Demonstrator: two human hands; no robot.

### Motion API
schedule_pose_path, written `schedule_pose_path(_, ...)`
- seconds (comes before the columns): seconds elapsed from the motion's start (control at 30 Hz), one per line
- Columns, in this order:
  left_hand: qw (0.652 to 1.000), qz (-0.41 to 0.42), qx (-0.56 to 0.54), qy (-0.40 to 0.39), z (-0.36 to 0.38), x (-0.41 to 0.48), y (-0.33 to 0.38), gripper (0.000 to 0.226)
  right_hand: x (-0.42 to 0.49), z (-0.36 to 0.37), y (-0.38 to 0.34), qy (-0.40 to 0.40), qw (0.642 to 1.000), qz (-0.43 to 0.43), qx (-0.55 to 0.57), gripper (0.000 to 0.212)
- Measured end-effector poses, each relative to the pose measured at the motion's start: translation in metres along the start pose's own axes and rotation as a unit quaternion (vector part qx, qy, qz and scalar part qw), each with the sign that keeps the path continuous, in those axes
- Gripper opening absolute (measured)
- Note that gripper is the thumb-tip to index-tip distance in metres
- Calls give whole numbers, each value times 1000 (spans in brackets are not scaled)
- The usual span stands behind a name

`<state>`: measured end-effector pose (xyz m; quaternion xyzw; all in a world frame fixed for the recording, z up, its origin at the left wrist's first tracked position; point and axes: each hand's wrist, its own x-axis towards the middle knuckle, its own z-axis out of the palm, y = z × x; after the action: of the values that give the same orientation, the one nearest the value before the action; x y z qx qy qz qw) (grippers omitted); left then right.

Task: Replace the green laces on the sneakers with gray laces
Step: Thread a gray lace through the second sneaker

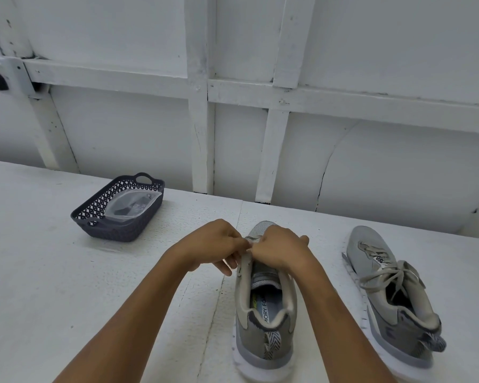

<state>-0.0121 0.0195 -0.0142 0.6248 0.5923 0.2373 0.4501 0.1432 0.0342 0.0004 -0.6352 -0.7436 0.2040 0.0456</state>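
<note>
Sneaker in work (263, 313) sat bottom centre of frame, upright, heel toward the camera, toe pointing up-frame. Both hands were on its forward eyelet area near the toe. Left hand (216, 244) and right hand (280, 250) had their fingers curled in tight and met knuckle to knuckle, each pinching a short pale run of lace (249, 240) between them. Lace colour there read as pale gray, but the hands hid most of it, so I couldn't be firm. From the hands back to the collar the tongue showed bare, with no crossings visible, so my read: this shoe was at the first eyelets, with nearly the whole lacing run plus the knot left. Second sneaker (385, 286) lay right of centre, well apart, tilted onto its side, with gray-beige laces (385, 275) threaded through and tied in a bow; it looked finished. Call it roughly half done or a bit more. No green lace was visible anywhere in frame. A dark perforated basket (116, 230) stood left of centre, well clear of the shoes, holding a clear plastic bag (133, 205) with something dark inside, contents not identifiable. Everything sat on a white table (67, 272), with a white panelled wall (122, 128) filling the upper half of frame.
</note>
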Motion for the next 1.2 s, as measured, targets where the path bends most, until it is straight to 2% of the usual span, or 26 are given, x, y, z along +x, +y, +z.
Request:
schedule_pose_path(0.1, 1000, -1, -8, -17, 0, -1, -2, 19, -1, -1, 6, -11, 1000, -14, 22, 25)
schedule_pose_path(0.2, 999, 20, -4, -26, 0, -3, -5, 12, -3, 1, 15, -14, 995, -20, 100, 17)
schedule_pose_path(0.33, 998, 37, 0, 54, -5, -2, -7, 15, -4, 4, 22, -4, 989, -36, 146, 7)
schedule_pose_path(0.4, 996, 51, 10, 76, -13, -2, -7, 15, -5, 4, 22, -7, 989, -40, 145, 14)
schedule_pose_path(0.57, 997, 68, 47, 9, -7, -6, -7, 12, -7, 6, 20, 12, 983, -54, 173, 17)
schedule_pose_path(0.73, 995, 83, 36, 36, 5, -5, -11, 13, -9, 7, 23, 41, 968, -49, 244, 16)
schedule_pose_path(1.03, 974, 118, 184, 60, 6, -9, -7, 8, -12, 10, 35, 1, 941, -86, 328, 24)
schedule_pose_path(1.2, 974, 128, 159, 98, 5, -10, -5, 15, -12, 9, 38, 1, 940, -86, 330, 24)
